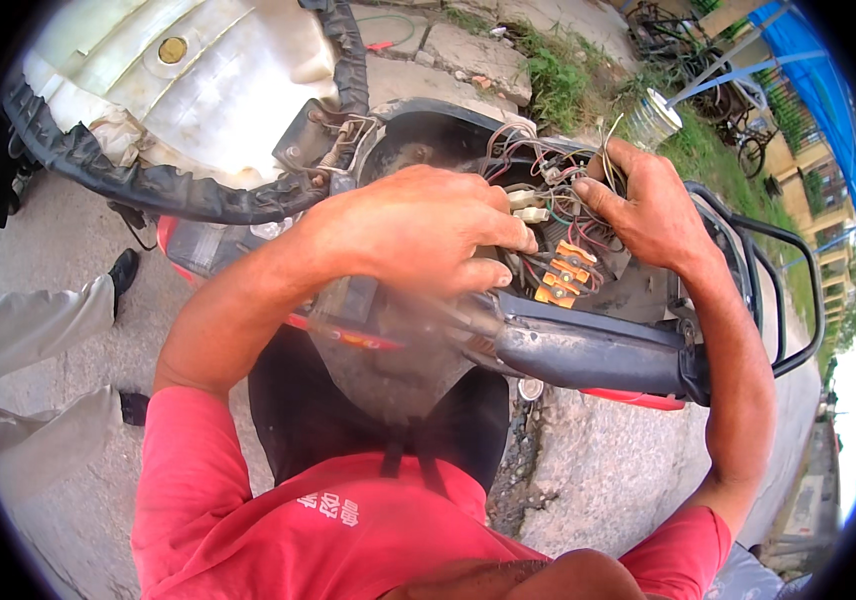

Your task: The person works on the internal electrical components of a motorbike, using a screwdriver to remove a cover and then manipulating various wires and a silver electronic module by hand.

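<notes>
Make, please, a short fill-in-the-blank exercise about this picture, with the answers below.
1. The left hand has its palm facing ____.
2. The terminal block near its fingertips is coloured ____.
3. The thumb of the right hand, among the wires, points toward the picture's ____ side.
4. The canopy at the upper right is ____.
Missing words: down; orange; left; blue.

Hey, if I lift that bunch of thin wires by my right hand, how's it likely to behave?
The thin wires will probably flop and bend easily, since they already curve in loose loops. They may snag and drag one another, because they cross in a tangle. The pale connectors look bulkier than the wires, so they could catch too.
</notes>
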The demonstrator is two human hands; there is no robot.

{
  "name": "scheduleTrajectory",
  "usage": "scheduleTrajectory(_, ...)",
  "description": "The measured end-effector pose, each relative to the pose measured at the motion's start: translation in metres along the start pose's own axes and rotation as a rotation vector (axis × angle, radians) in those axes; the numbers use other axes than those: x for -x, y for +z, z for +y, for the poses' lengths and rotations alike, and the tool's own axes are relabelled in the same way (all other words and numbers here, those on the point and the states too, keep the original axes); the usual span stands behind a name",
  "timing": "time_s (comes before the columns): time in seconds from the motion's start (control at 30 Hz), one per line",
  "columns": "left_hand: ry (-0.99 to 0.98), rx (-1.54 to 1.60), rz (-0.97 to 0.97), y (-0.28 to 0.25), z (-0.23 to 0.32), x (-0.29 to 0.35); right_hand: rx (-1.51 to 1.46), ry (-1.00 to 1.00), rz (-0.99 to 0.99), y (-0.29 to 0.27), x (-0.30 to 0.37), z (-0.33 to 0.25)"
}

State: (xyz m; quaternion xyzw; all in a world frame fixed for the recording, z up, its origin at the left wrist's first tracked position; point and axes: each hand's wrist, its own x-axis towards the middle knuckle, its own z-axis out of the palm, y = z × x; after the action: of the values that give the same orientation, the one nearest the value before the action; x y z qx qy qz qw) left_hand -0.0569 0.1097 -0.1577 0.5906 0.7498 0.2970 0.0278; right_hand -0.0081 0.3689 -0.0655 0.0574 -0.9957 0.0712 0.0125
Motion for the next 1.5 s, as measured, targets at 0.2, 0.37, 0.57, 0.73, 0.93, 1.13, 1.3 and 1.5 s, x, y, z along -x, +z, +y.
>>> scheduleTrajectory(0.2,-0.005,0.064,-0.036,-0.002,-0.004,-0.001,0.317,0.057,0.056,-0.003,0.000,0.008)
scheduleTrajectory(0.37,-0.002,0.108,-0.105,-0.008,-0.006,-0.003,0.416,0.106,0.117,0.003,0.003,0.016)
scheduleTrajectory(0.57,0.085,0.091,-0.058,-0.003,-0.011,-0.003,0.247,-0.010,0.326,0.003,0.011,0.001)
scheduleTrajectory(0.73,0.109,0.074,-0.047,0.002,-0.013,-0.003,0.316,-0.657,0.441,0.012,0.004,-0.010)
scheduleTrajectory(0.93,0.108,0.080,-0.067,0.000,-0.010,-0.002,0.009,-0.583,0.061,0.022,-0.004,0.007)
scheduleTrajectory(1.13,0.105,0.083,-0.083,0.001,-0.011,-0.001,0.143,-0.278,-0.128,0.018,-0.006,0.003)
scheduleTrajectory(1.3,0.117,0.075,-0.070,0.000,-0.008,-0.002,0.173,-0.268,-0.120,0.028,-0.008,0.014)
scheduleTrajectory(1.5,0.151,0.061,-0.020,-0.001,-0.009,0.001,0.132,-0.136,-0.057,0.021,-0.007,0.009)
